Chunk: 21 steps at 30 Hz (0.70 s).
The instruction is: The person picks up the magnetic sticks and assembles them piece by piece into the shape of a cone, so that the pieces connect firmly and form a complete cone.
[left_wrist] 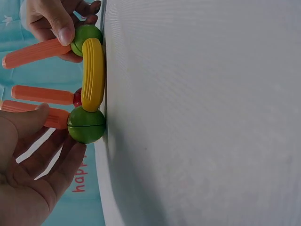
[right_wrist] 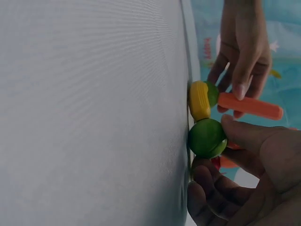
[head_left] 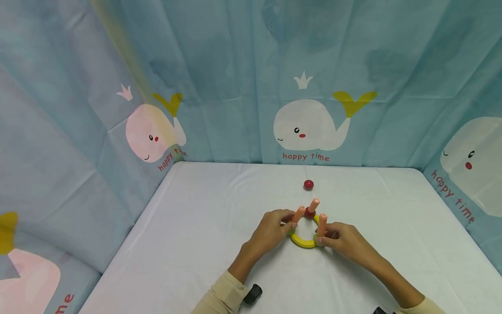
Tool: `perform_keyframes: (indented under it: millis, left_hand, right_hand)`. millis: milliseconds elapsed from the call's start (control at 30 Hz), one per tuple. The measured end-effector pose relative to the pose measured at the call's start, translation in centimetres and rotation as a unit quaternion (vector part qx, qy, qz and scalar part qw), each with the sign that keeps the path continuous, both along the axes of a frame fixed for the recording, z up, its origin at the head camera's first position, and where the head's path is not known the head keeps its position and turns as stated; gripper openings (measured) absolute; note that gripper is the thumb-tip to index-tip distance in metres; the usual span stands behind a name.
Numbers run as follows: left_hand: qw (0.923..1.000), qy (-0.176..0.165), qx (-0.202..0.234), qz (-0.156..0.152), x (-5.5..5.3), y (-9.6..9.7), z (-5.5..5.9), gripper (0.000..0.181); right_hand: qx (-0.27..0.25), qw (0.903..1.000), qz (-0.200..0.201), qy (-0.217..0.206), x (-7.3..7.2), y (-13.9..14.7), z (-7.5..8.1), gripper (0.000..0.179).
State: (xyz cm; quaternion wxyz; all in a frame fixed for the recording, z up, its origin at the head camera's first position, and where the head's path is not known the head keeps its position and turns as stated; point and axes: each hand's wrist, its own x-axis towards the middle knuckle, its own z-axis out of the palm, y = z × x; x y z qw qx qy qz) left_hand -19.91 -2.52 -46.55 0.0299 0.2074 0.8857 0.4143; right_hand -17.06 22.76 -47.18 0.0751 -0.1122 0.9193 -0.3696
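Observation:
A ring of yellow curved pieces (head_left: 303, 243) joined by balls lies on the table, with three orange sticks standing up from it. My left hand (head_left: 273, 230) pinches the left orange stick (head_left: 299, 214) just above its green ball (left_wrist: 87, 125). Over on the right, my right hand (head_left: 348, 240) grips another green ball (right_wrist: 207, 138) at the foot of the right orange stick (head_left: 322, 223). The rear orange stick (head_left: 314, 205) rises from a red ball (head_left: 309, 213), which neither hand touches. My fingers partly hide the ring's sides.
A loose red ball (head_left: 308, 185) sits behind the ring on the white-covered table (head_left: 196, 218). Blue curtains (head_left: 227, 87) printed with whales hang along the table's back and sides.

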Motion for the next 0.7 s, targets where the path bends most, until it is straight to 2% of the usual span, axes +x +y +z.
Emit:
perform_keyframes:
  millis: [133, 367, 700]
  left_hand:
    - [1.0000, -0.002, 0.000, -0.001, -0.12, 0.00, -0.11, 0.031]
    - [0.9999, -0.009, 0.005, -0.001, -0.13, -0.02, -0.17, 0.029]
    - [0.9998, -0.009, 0.013, -0.007, -0.04, 0.07, -0.13, 0.029]
  right_hand:
    - [0.007, 1.0000, 0.005, -0.002, -0.10, -0.17, 0.13, 0.019]
    - [0.016, 0.9997, 0.005, -0.015, -0.32, -0.36, 0.17, 0.023]
    - [0.013, 0.9995, 0.015, -0.023, -0.38, -0.16, 0.27, 0.017]
